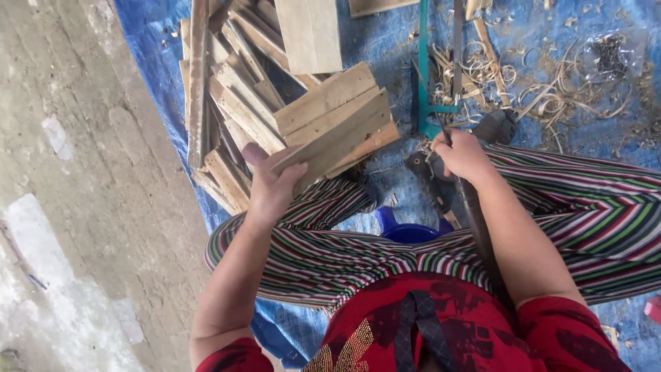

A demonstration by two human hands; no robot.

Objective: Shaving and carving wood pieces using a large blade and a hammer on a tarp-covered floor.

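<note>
Gripped at its lower end by the clenched fingers (292, 172) of the left hand (270, 187), a wooden slat (337, 138) is extended toward two o'clock over the slat pile (234, 103), while a dark tool handle (475, 220) is grasped by the right hand (463, 156).

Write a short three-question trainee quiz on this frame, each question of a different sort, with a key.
1. True or false: the left hand grips a stack of flat wooden slats.
2. Multiple choice: what covers the ground under the pile of wooden slats? A) a blue tarp B) a green net C) a white sheet
3. Fill in: the right hand is closed round a dark, long ______ that runs back along the forearm.

Key:
1. True; the fingers wrap the near end of the stack.
2. A, the blue tarp, strewn with wood shavings.
3. Handle; what tool it belongs to cannot be told.
</note>
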